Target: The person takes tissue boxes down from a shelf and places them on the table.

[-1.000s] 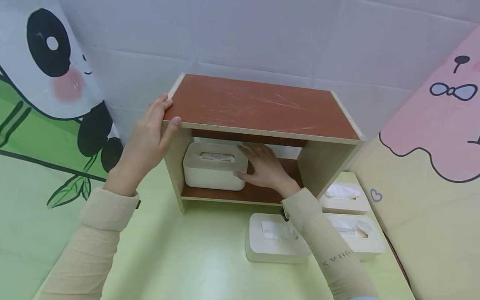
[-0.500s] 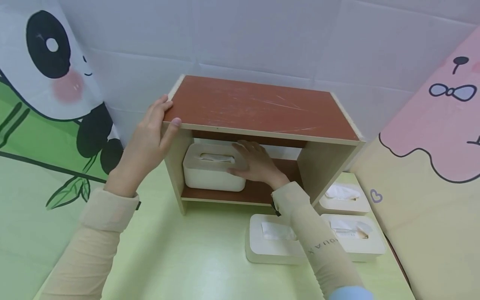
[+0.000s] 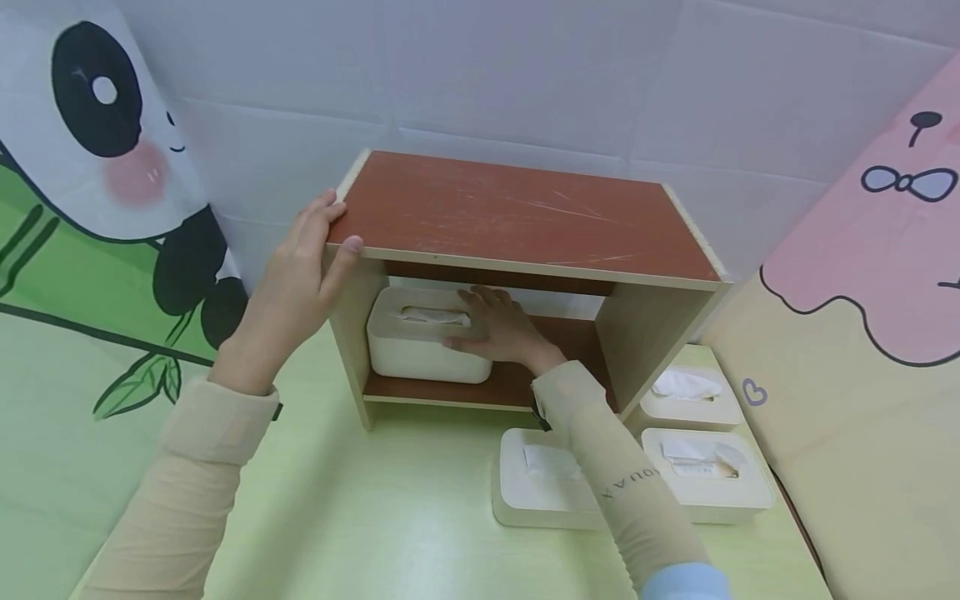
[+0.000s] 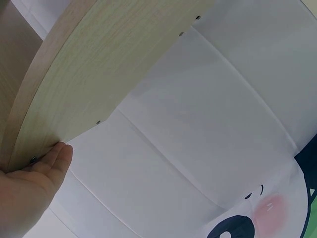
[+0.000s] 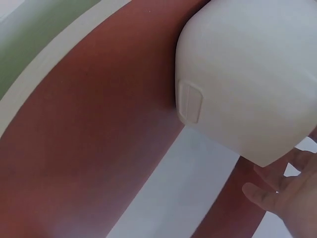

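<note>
A white tissue box stands on the lower board inside a small wooden shelf unit, against its left wall. My right hand lies at the box's right end, thumb toward the front and fingers toward the back. In the right wrist view, fingers spread loosely beside the box's corner; whether they touch it is hard to tell. At the unit's upper left corner rests my left hand, thumb on the red-brown top. Its fingers lie against the side panel in the left wrist view.
Three more tissue boxes lie on the pale green table: a front box partly under my right sleeve, a right box, and a far box behind it. Cartoon-printed sheets cover the walls.
My right hand has shifted left, farther over the right end of the tissue box. The box and my left hand have stayed in place.
</note>
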{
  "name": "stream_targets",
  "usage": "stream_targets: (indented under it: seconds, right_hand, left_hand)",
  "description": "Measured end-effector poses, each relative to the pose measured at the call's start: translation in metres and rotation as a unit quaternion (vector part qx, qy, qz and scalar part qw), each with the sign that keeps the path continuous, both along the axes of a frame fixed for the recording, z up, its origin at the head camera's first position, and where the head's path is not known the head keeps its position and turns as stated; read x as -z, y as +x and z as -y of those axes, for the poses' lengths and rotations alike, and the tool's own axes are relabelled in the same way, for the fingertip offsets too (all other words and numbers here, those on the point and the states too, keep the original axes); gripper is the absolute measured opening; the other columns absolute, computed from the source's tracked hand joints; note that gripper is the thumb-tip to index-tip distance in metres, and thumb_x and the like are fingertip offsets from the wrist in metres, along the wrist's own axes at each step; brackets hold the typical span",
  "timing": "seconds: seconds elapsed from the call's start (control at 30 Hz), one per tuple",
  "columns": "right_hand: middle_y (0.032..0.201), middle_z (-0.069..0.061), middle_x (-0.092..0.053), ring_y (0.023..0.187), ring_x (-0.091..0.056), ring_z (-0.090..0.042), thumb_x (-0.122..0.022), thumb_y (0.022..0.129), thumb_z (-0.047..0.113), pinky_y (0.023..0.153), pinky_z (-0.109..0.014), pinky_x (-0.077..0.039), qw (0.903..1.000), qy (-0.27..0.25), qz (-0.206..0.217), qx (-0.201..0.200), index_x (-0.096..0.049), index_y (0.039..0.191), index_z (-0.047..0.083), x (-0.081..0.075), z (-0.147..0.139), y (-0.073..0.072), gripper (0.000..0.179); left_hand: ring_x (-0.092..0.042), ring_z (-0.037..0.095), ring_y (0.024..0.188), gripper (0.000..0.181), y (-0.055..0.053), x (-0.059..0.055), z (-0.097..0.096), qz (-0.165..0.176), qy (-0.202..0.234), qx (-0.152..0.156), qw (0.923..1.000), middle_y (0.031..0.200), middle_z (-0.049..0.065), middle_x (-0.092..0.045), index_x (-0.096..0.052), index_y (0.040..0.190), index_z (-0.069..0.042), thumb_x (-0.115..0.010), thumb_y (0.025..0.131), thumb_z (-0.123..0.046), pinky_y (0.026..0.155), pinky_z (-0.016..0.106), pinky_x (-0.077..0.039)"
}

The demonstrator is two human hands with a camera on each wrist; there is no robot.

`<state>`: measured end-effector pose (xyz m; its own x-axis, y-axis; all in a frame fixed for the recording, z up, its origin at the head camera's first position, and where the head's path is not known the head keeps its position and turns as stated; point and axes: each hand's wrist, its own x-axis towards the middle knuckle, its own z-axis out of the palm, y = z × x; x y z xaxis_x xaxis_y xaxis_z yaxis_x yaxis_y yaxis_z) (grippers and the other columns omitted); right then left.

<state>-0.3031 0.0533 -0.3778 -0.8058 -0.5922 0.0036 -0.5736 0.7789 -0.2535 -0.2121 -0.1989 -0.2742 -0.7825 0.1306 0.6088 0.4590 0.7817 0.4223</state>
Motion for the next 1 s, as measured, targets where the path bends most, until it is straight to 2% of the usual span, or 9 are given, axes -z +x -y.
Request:
stream_targets:
  seconds: [0.27,0.5,0.73,1.0]
  right_hand:
    - [0.154,-0.005,-0.013,0.140,-0.013,-0.032,-0.047,0.077,0.072,0.109,-0.057,-0.020,0.9996,-0.009,0.026,0.005,-0.015,0.148,0.022,0.002,0.001,-0.004,0.093]
    - [0.154,-0.007,-0.011,0.139,-0.014,-0.034,-0.050,0.075,0.072,0.109,-0.056,-0.021,0.9993,-0.005,0.035,-0.009,-0.013,0.148,0.021,0.003,0.004,-0.008,0.096]
    - [0.154,-0.005,-0.008,0.139,-0.012,-0.035,-0.052,0.073,0.072,0.105,-0.059,-0.025,0.9985,0.001,0.053,-0.013,-0.014,0.148,0.025,0.005,0.008,-0.012,0.096]
    - [0.154,-0.008,-0.004,0.140,-0.007,-0.034,-0.060,0.070,0.069,0.105,-0.059,-0.025,0.9969,-0.014,0.074,-0.020,-0.014,0.148,0.025,0.004,0.008,-0.012,0.100]
  left_hand:
    - [-0.026,0.024,0.138,0.057,0.000,0.000,0.000,-0.002,0.001,0.001,1.0000,0.149,0.009,-0.028,-0.035,0.137,-0.002,-0.041,0.096,-0.041,0.110,0.044,-0.027]
    - [-0.026,0.024,0.138,0.057,0.000,0.000,0.000,0.000,0.003,0.001,1.0000,0.149,0.009,-0.027,-0.035,0.138,-0.003,-0.041,0.096,-0.041,0.110,0.044,-0.026]
    - [-0.026,0.025,0.138,0.057,0.001,-0.001,-0.001,0.000,0.003,0.001,1.0000,0.149,0.010,-0.027,-0.035,0.137,-0.001,-0.041,0.096,-0.041,0.110,0.044,-0.026]
    - [-0.026,0.025,0.138,0.058,0.001,0.000,0.000,-0.004,0.004,0.003,1.0000,0.149,0.010,-0.028,-0.035,0.137,0.000,-0.041,0.096,-0.040,0.110,0.044,-0.026]
